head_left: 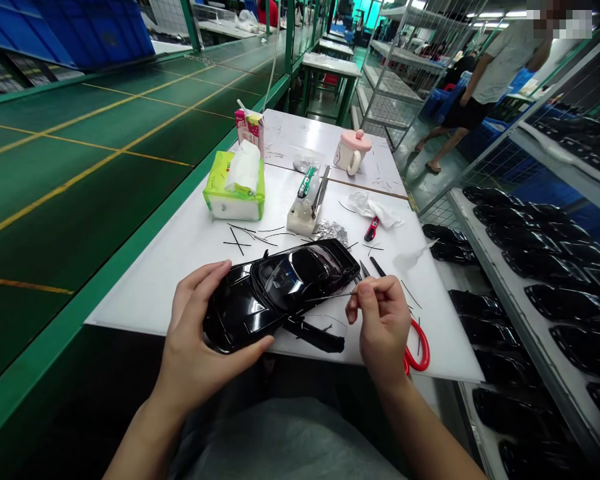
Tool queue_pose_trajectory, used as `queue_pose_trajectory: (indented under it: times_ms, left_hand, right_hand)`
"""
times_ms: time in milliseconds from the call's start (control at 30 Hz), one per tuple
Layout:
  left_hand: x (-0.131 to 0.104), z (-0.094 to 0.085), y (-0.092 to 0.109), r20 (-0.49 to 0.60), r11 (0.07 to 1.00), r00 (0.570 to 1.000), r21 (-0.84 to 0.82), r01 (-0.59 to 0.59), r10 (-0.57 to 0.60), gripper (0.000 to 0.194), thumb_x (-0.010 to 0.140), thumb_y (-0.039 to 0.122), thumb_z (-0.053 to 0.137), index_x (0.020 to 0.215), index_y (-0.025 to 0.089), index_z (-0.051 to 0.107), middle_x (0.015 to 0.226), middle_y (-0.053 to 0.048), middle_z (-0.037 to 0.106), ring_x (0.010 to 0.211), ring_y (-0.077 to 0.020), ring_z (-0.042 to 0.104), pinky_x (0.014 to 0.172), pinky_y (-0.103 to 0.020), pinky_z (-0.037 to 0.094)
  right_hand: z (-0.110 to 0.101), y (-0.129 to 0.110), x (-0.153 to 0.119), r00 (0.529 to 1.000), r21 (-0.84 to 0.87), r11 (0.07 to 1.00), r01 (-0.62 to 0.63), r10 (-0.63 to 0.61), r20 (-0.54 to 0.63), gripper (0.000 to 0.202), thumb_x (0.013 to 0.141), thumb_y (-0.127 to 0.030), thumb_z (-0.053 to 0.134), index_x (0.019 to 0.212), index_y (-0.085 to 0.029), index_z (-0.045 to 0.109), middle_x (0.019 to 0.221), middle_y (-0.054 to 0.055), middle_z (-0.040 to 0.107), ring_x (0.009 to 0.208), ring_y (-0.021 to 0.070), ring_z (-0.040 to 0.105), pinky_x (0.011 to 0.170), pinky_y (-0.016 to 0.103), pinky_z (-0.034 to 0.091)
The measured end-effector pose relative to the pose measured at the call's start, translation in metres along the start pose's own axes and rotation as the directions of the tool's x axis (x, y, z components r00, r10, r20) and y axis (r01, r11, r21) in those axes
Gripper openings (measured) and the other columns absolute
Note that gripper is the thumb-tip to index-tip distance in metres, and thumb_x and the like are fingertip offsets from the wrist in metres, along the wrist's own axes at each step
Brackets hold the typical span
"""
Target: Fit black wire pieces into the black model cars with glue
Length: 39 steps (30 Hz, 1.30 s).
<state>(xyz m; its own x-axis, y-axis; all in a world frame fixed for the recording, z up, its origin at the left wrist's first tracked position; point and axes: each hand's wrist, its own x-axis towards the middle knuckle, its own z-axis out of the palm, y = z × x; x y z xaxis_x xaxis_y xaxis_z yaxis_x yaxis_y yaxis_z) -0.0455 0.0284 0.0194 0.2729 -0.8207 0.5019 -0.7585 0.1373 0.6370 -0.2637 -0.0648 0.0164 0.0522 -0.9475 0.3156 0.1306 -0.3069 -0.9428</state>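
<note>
Green conveyor belt [145, 127], smooth and crossed by yellow lines, ran beside a matte white worktable [150, 293], with ribbed blue plastic bins [95, 33] beyond it and a wire-sided rack [510, 247] of shiny black car bodies on the right, too many to count surely. One person [500, 67] in a pale shirt stood past the rack. One glossy black model car [280, 287], rounded and mirror-smooth, lay slantwise at the table's near edge, its near door [320, 335] swung out. The left hand [195, 333] held the car's hood end, thumb and fingers spread wide around it. The right hand [383, 320] had thumb and forefinger closed narrowly on one thin dark strip [330, 295] that reached toward the car's side. Behind the car were one pale, blocky holder [300, 220], one crinkled heap of silvery foil [333, 232], one soft green tissue pack [234, 193], one pink drink carton [250, 133] and one rounded mug [350, 157] with a pink lid. Two cutters showed, a green cutter [307, 182] on the holder and a red cutter [372, 229] near crumpled white tissue [380, 210]. Two smooth red loops [419, 350] curved beside the right wrist.
</note>
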Motion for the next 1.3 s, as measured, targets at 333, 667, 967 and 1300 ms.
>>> queue_pose_trajectory:
  times_ms: [333, 667, 967, 1300]
  left_hand:
    - [-0.001, -0.001, -0.001, 0.007, 0.999, 1.0, 0.018, -0.028, 0.028, 0.086, 0.077, 0.036, 0.085, 0.152, 0.025, 0.044, 0.144, -0.01, 0.051, 0.136, -0.0268, 0.05, 0.117, -0.043, 0.044]
    - [-0.006, -0.004, -0.016, 0.072, 0.999, 0.997, 0.028, 0.026, -0.028, 0.081, 0.082, 0.04, 0.077, 0.153, 0.035, 0.039, 0.148, -0.007, 0.045, 0.14, -0.0315, 0.048, 0.117, -0.05, 0.046]
    - [-0.008, -0.012, -0.032, 0.264, 0.991, 0.956, 0.071, 0.114, -0.129, 0.073, 0.09, 0.043, 0.065, 0.154, 0.043, 0.03, 0.16, -0.007, 0.03, 0.149, -0.0373, 0.038, 0.114, -0.058, 0.047]
    - [-0.014, -0.009, -0.009, 0.303, 0.968, 0.952, 0.251, -0.029, -0.05, 0.09, 0.09, 0.037, 0.071, 0.161, 0.041, 0.017, 0.167, -0.011, 0.023, 0.154, -0.0456, 0.024, 0.117, -0.073, 0.03]
  right_hand:
    - [-0.001, -0.002, 0.0, 0.997, -0.061, 0.996, 0.07, -0.067, 0.038, 0.02, 0.104, -0.025, 0.055, 0.085, -0.024, 0.049, 0.069, -0.006, 0.052, 0.056, 0.0086, 0.049, 0.051, 0.021, 0.043]
    - [-0.006, -0.016, 0.002, 0.94, -0.183, 0.943, 0.279, -0.23, 0.252, 0.016, 0.1, -0.013, 0.054, 0.089, -0.024, 0.051, 0.073, -0.005, 0.052, 0.061, 0.0103, 0.05, 0.055, 0.023, 0.043]
    - [0.018, -0.05, 0.119, 0.816, -0.323, 0.775, 0.543, -0.398, 0.419, 0.021, 0.097, -0.024, 0.06, 0.08, -0.023, 0.048, 0.065, -0.007, 0.048, 0.054, 0.0097, 0.044, 0.054, 0.026, 0.035]
    - [0.06, 0.004, 0.176, 0.818, -0.599, 0.65, 0.467, -0.062, 0.571, 0.024, 0.1, -0.038, 0.063, 0.107, -0.015, 0.066, 0.092, 0.002, 0.067, 0.075, 0.0141, 0.065, 0.071, 0.032, 0.057]
